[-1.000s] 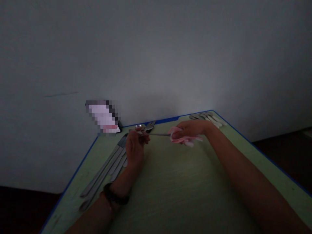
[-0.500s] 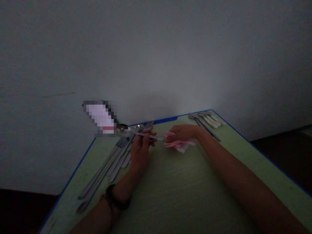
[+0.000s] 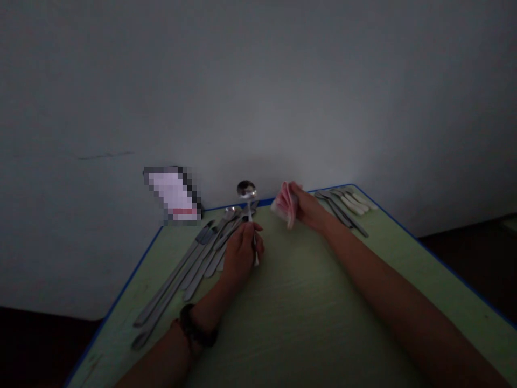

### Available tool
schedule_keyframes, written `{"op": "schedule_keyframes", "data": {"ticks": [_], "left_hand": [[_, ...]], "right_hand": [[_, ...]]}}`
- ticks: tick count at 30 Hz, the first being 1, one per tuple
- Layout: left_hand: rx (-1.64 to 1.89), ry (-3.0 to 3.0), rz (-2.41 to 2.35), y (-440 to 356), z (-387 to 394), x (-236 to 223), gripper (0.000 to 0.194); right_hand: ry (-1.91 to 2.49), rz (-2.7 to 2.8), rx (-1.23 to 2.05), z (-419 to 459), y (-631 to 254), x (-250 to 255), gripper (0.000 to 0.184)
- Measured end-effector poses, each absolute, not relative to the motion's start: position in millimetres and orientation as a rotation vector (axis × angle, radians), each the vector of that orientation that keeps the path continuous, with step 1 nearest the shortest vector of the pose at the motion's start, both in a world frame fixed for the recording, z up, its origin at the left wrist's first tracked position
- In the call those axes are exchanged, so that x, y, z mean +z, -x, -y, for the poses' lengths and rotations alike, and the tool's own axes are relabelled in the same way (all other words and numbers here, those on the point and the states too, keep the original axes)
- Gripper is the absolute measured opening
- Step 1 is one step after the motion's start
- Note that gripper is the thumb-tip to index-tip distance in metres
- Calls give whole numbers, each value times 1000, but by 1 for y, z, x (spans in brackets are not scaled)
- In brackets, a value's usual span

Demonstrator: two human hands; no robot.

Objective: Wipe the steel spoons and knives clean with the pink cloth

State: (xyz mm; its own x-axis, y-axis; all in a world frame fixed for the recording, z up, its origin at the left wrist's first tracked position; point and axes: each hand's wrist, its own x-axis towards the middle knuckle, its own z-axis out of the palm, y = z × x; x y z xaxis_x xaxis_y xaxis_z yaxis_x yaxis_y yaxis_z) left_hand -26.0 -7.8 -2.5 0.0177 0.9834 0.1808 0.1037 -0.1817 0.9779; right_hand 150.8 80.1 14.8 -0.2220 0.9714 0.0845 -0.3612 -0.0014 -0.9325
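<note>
My left hand is closed around the handle of a metal spoon, its shiny round bowl pointing up and away from me. A pink and white cloth is bunched in my right hand, held to the right of the spoon and apart from it. Just left of my left hand, several long-handled metal utensils lie in a slanted row on the table. Part of that row is hidden behind the hand.
The pale green table has a blue edge and stands against a grey wall. At the back right lie several pieces of cutlery, some with white handles. A blurred-out upright device leans at the back left.
The spoon has swung from lying sideways, with its handle end at the cloth, to pointing upward. My right hand has lifted the cloth off its handle.
</note>
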Motion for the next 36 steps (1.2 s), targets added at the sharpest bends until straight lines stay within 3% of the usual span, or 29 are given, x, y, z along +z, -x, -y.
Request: {"op": "schedule_keyframes", "data": {"ticks": [7, 18, 26, 36], "left_hand": [[1136, -1535, -1299, 21, 16, 5, 30], [878, -1934, -1511, 22, 12, 2, 37], [634, -2196, -1571, 21, 14, 0, 36], [757, -2070, -1496, 18, 17, 2, 36]], "right_hand": [[461, 515, 1887, -72, -136, 6, 35], [326, 645, 1893, -67, -123, 3, 15], [577, 960, 1579, -66, -114, -27, 28], [765, 918, 1342, -57, -103, -25, 48]]}}
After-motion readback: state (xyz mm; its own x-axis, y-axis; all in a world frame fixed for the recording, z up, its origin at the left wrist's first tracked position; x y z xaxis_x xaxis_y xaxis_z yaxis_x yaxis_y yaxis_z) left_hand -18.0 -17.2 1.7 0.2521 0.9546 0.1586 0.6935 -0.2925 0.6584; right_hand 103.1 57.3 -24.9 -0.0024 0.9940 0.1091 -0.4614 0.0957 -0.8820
